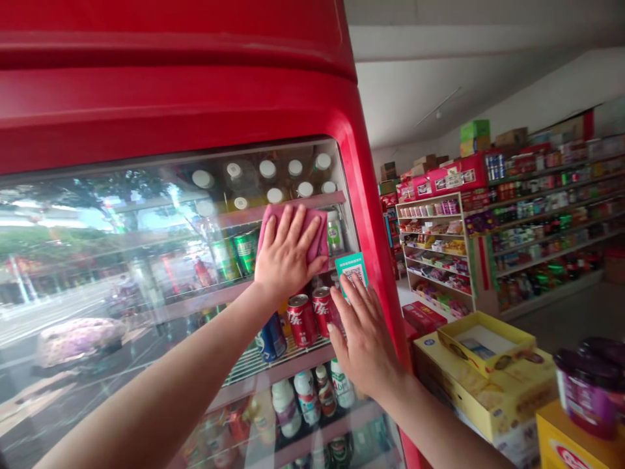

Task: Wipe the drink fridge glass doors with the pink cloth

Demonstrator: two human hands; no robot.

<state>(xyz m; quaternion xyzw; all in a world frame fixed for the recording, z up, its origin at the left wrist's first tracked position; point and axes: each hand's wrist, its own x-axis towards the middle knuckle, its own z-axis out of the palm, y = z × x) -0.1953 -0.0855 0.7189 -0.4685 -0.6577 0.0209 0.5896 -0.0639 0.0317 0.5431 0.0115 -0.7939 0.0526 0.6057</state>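
My left hand (pixel 286 254) lies flat with fingers spread on a pink cloth (pixel 317 228), pressing it against the glass door (pixel 122 273) of a red drinks fridge (pixel 170 78). Lower and to the right, my right hand (pixel 364 332) rests flat on the same glass, fingers stretched out, holding nothing. Its fingertips sit just under a green QR-code sticker (pixel 352 268) stuck near the door's right edge. Behind the glass stand red cans (pixel 303 319), green cans (pixel 244 251), white-capped bottles (pixel 273 179) and milk-drink bottles (pixel 305 400).
To the right of the fridge stand yellow cartons (pixel 483 365) with an open box on top, and a purple tub (pixel 586 391) at the near right. Shop shelves (pixel 537 221) packed with goods line the back and right walls. The glass reflects a street outside.
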